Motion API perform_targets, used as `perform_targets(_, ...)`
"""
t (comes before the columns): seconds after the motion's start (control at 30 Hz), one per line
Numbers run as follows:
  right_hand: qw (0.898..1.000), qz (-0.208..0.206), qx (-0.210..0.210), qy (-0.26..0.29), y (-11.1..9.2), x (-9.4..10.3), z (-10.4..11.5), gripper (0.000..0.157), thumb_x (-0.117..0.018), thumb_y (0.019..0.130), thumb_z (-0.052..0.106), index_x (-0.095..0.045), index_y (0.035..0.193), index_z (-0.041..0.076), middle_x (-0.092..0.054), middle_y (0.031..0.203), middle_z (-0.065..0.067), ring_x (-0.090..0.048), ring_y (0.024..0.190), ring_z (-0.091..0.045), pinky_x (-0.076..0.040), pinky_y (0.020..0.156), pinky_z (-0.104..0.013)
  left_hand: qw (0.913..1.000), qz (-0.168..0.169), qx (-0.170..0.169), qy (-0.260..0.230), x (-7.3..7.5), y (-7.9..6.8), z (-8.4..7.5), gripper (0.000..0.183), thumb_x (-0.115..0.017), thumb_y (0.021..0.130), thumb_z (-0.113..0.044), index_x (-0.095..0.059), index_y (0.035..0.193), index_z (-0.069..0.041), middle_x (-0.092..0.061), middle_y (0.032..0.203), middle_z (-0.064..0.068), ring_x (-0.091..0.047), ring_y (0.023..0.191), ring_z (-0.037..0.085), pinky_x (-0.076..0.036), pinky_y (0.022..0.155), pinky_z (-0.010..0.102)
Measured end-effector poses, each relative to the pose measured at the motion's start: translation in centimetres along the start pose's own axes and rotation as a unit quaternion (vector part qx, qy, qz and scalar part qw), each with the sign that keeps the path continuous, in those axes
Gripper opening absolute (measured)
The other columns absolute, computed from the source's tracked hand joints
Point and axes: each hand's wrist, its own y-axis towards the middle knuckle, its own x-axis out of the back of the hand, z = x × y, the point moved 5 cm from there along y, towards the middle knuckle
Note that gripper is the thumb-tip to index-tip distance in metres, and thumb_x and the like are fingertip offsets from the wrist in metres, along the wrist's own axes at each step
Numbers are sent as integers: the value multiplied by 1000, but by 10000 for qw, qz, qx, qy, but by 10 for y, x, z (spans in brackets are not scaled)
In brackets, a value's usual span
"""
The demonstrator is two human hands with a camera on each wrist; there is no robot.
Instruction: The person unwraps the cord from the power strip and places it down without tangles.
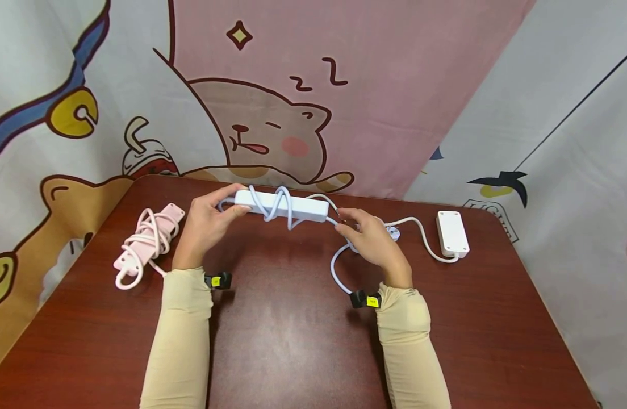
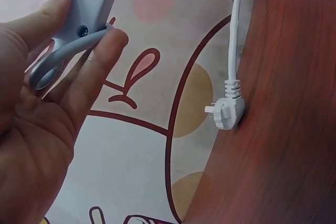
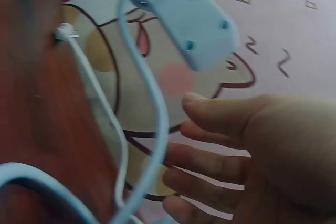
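At the far left of the dark reddish wooden tabletop (image 1: pixel 293 341) lies a pink plastic power strip (image 1: pixel 149 237) with its pink cord looped around its body, untouched. Just right of it, the left hand (image 1: pixel 207 224) is raised above the tabletop, its thumb and fingers curled round the left end of a long pale blue-white plastic power strip (image 1: pixel 285 205), pinching that end where the cable leaves it. The pale blue cable (image 1: pixel 339 272) is wrapped in crossing loops about the strip's middle, then hangs from its right end down to the tabletop. There the right hand (image 1: pixel 372 238) sits, fingers spread and relaxed beside the hanging cable; whether they touch it cannot be told. Further right a white plug (image 2: pixel 227 109) rests near the tabletop's back edge, its white cord running to a small white rectangular socket box (image 1: pixel 452 233).
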Motion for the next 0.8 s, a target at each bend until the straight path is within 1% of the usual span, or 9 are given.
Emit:
perform_targets(0.1, 9999, -22, -2, 111, 5, -10, -1, 46, -63, 102, 28, -57, 143, 8, -60, 144, -12, -60, 129, -34, -47, 107, -51, 10000, -1, -40, -50, 0, 0, -1, 39, -79, 90, -22, -71, 127, -18, -73, 107, 10, -59, 83, 17, -46, 69, 18)
perform_targets(0.2, 9997, -163, 7, 171, 9, -18, -4, 43, -63, 102, 29, -59, 140, 9, -63, 142, -11, -63, 125, -32, -48, 105, -50, 10000, -13, -56, -77, 0, 0, -2, 39, -79, 89, -21, -71, 127, -17, -74, 107, 10, -59, 83, 15, -46, 69, 17)
perform_targets(0.33, 9981, -456, 39, 424, 14, -27, -7, 39, -64, 101, 26, -63, 136, 9, -69, 133, -13, -68, 114, -30, -52, 97, -47, 10000, -24, -44, -46, 0, -1, -3, 40, -79, 89, -21, -71, 128, -16, -74, 108, 9, -59, 83, 13, -47, 69, 17)
perform_targets(0.43, 9959, -599, 86, 670, 16, -32, -7, 34, -65, 101, 22, -65, 131, 7, -73, 120, -14, -71, 105, -29, -54, 91, -42, 10000, -26, -35, -21, 0, 0, -2, 40, -79, 89, -22, -71, 128, -17, -74, 108, 8, -59, 83, 11, -47, 69, 17)
perform_targets(0.6, 9942, -580, 112, 899, 18, -37, -5, 25, -64, 101, 19, -67, 122, 6, -75, 99, -13, -72, 88, -25, -52, 77, -30, 9999, -61, 0, -79, 2, 0, -1, 40, -79, 89, -22, -71, 128, -17, -74, 108, 9, -60, 83, 15, -47, 69, 17)
perform_targets(0.67, 9939, -548, 110, 952, 18, -37, -5, 23, -63, 102, 20, -67, 120, 6, -74, 95, -12, -71, 83, -23, -52, 73, -27, 9999, -105, 33, -107, 3, 0, 0, 40, -79, 89, -22, -71, 128, -17, -74, 109, 10, -60, 83, 16, -47, 68, 17)
perform_targets(0.8, 9928, -486, 29, 1091, 17, -37, -3, 19, -64, 101, 21, -68, 114, 8, -70, 88, -10, -66, 75, -29, -50, 66, -25, 9997, -209, 104, -36, 5, 0, 1, 40, -79, 89, -24, -71, 128, -18, -74, 109, 9, -59, 82, 13, -46, 68, 17)
